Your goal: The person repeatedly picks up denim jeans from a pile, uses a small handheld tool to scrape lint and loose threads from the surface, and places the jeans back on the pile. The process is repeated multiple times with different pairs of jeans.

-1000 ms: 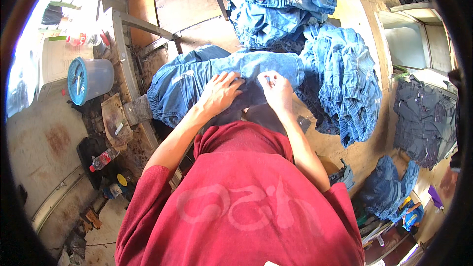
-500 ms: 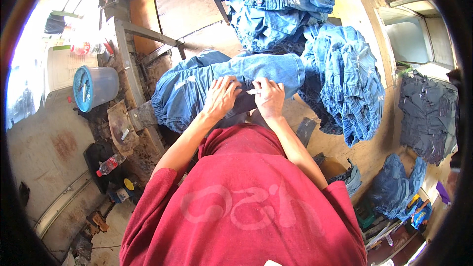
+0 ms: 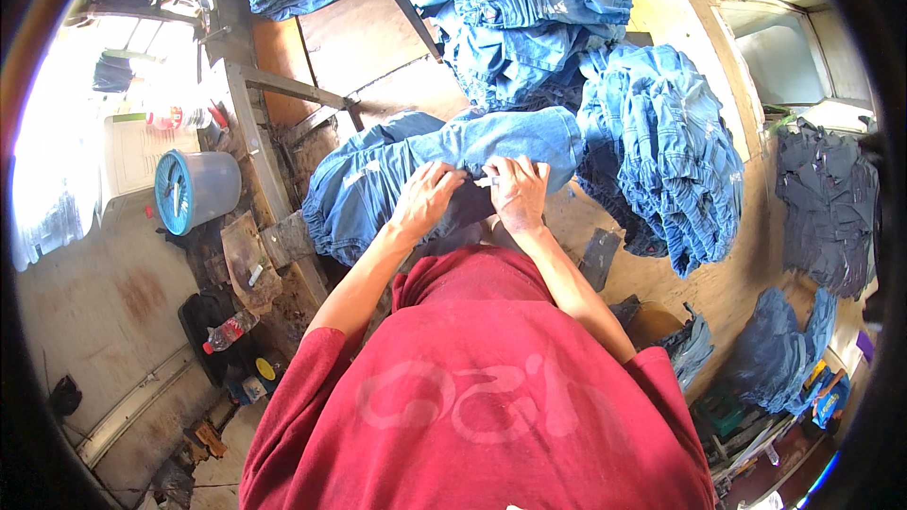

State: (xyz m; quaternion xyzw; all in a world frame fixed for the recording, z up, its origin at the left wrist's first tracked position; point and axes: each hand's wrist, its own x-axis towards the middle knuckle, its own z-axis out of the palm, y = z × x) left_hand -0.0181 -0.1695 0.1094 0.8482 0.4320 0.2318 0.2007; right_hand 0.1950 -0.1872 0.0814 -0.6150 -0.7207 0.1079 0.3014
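Observation:
A blue denim garment lies stretched across in front of me, its near edge at my fingers. My left hand is closed, its fingertips pinching that edge near the middle. Close beside it, my right hand is also closed, gripping a small whitish tool whose tip points left toward the left fingertips. Its kind is too small to make out. More bunched denim hangs at the left end of the garment. Folds hide part of the fingertips.
A tall denim pile stands beyond my hands, with another denim heap to the right. Dark garments lie far right. At left are a clear bucket with a blue rim, a wooden frame and a plastic bottle.
The whole view has shifted slightly. Both hands stay at the garment's near edge, with the right fingers a little closer to the left and the whitish tool showing less.

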